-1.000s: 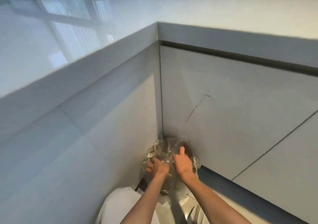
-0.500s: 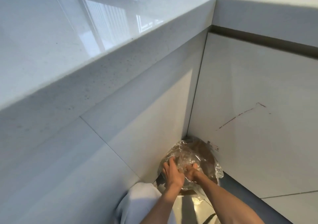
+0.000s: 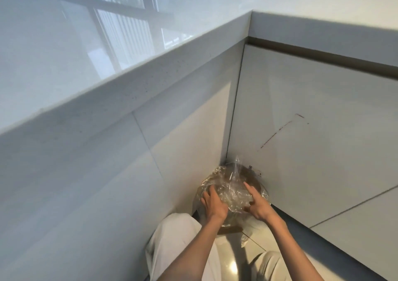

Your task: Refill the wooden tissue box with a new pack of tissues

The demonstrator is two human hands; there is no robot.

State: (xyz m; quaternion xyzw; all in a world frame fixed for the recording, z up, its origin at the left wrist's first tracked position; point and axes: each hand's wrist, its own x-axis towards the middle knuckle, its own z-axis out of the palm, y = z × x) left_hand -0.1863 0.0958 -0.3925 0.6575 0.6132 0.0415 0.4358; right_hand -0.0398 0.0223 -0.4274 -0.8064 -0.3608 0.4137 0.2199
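A round brown bin (image 3: pixel 247 173) lined with a clear plastic bag stands on the floor in the corner where two white cabinet fronts meet. Crumpled clear plastic wrap (image 3: pixel 233 192) lies heaped in its mouth. My left hand (image 3: pixel 213 203) rests on the left side of the plastic with fingers spread. My right hand (image 3: pixel 257 205) presses on the right side with fingers straight. Neither the wooden tissue box nor any tissue pack is in view.
A glossy white countertop (image 3: pixel 107 43) overhangs close above and to the left. White cabinet doors (image 3: pixel 312 129) close off the right, one marked with a dark scratch. My knees in pale trousers (image 3: pixel 172 244) flank the bin on the shiny tiled floor.
My hands were close together on the middle of the plastic; now they sit apart on its left and right sides. The view has tilted slightly.
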